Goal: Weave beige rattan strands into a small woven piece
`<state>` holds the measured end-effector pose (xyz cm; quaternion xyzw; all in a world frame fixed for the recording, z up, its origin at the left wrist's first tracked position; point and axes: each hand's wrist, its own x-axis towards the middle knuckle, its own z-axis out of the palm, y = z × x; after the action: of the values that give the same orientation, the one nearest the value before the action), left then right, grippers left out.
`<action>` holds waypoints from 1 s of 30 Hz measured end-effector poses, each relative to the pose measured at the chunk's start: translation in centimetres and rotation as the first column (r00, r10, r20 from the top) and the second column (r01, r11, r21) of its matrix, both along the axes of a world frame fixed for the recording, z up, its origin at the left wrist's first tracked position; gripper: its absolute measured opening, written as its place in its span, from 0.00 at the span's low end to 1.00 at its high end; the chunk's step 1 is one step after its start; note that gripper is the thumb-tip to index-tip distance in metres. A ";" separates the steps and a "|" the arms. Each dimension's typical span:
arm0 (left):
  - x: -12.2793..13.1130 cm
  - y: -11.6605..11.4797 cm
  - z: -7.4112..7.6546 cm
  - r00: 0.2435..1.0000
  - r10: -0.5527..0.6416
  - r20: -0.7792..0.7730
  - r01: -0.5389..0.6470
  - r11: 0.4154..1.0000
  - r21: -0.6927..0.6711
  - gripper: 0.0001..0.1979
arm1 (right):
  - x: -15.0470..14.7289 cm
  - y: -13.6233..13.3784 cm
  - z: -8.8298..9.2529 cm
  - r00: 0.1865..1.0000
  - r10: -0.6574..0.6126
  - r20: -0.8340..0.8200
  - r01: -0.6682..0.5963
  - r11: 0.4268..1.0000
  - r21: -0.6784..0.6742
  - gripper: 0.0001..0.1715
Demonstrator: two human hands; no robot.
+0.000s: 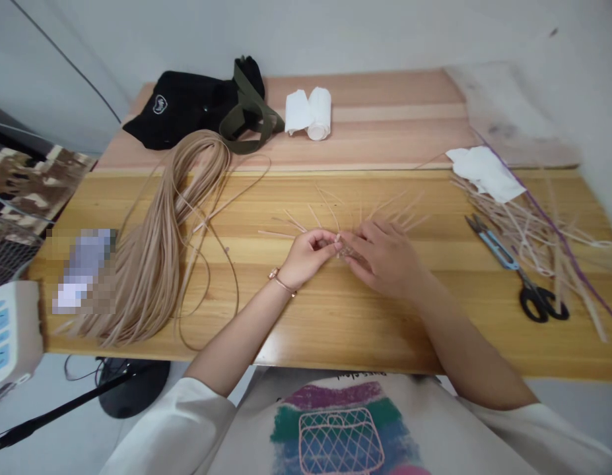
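Central crossing of thin pale cane strips (pixel 352 252), fanned outward in all directions at mid-tabletop, between 2 hands. Left hand (pixel 306 258) nearly closed, thumb and forefinger pinched at the crossing's near edge, apparently on 1 strip; right hand (pixel 385 258) curved over the crossing, fingers slightly spread, exact grip hidden behind the knuckles. Such close placement of both hands probably serving to keep the strips from sliding apart. Honey-coloured wooden tabletop (pixel 330 323) flat beneath the strips, giving firm support. At left, long looped bundle of pale tan cane strand (pixel 152 264), within easy reach of the left hand. At right, black-handled scissors with a blue-grey body (pixel 518 280) beside a loose heap of pale cut strips (pixel 528 231), with a crumpled white paper tissue (pixel 484 173) at the heap's far edge; tools and loose pieces thus kept to 1 side. Beyond, on a pinkish wooden board (pixel 385 115), black cloth bag with olive strap (pixel 181 109) and white paper roll (pixel 310 113), set away from the hands.
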<state>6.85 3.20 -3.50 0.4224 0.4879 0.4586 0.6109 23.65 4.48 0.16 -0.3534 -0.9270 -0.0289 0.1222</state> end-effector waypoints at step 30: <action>0.0 0.0 0.3 0.992 -0.015 -0.124 0.018 0.999 0.026 0.09 | -0.4 0.2 -1.2 0.957 -0.024 -0.287 0.002 0.997 -0.079 0.16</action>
<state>6.89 3.22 -3.25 0.4623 0.5148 0.4332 0.5776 23.27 4.73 -1.02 -0.3644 -0.8974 0.0583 0.2418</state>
